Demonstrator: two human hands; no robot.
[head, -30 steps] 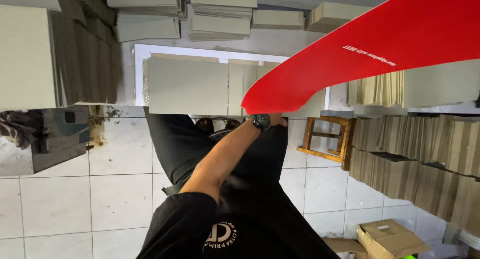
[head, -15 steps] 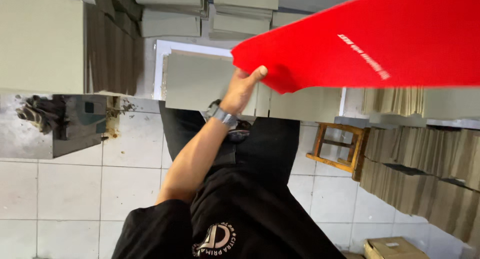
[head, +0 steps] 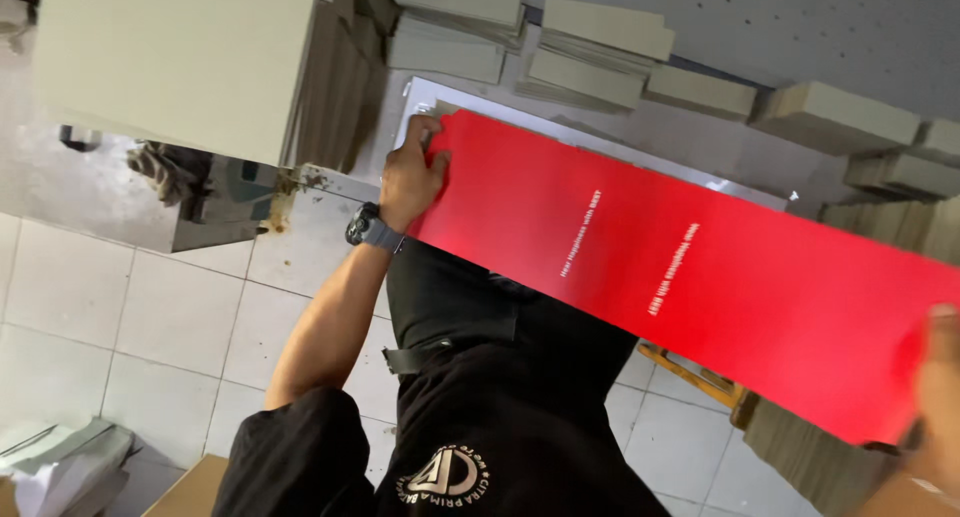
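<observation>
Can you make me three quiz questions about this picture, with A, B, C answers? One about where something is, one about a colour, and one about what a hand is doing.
1. Where is the black wristwatch?
A. on the left wrist
B. on the tiled floor
C. on a grey stack

2. What colour is the long flat sheet?
A. blue
B. red
C. green

3. What is the left hand doing?
A. hanging free
B. gripping the sheet's end
C. holding a cup

Answers: 1 A, the watch wraps the wrist just behind the hand. 2 B, the whole sheet is bright red. 3 B, the hand closes on the sheet's end.
</observation>
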